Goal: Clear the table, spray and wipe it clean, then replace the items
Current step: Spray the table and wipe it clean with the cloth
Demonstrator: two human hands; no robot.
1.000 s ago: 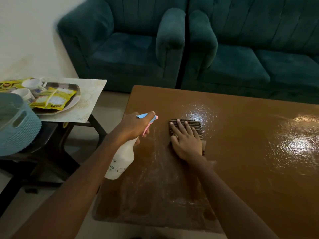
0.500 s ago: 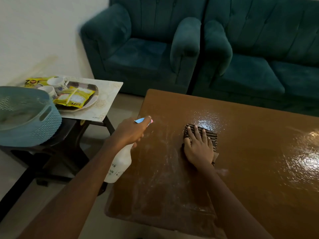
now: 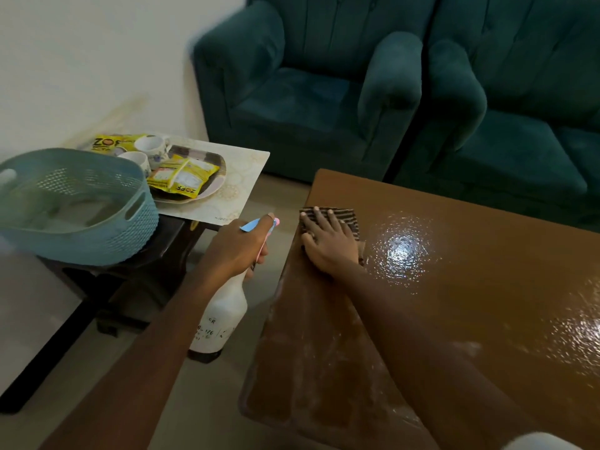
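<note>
My right hand (image 3: 328,243) lies flat with spread fingers on a striped brown cloth (image 3: 352,219), pressing it onto the brown table (image 3: 470,303) near its far left corner. Wet, shiny patches and pale streaks cover the tabletop. My left hand (image 3: 235,250) grips the neck of a white spray bottle (image 3: 220,323) with a blue and pink trigger head, held just off the table's left edge. On the side table at the left stand a tray (image 3: 214,186) with yellow packets (image 3: 181,178) and two white cups (image 3: 151,147).
A light blue plastic basket (image 3: 74,206) sits on the dark side table at the left, beside a pale placemat (image 3: 240,190). Two teal sofas (image 3: 324,92) stand behind the brown table. Pale floor lies between the two tables.
My right hand has slid the cloth leftward to the table's far left corner. The view has swung left, and my left hand keeps hold of the spray bottle.
</note>
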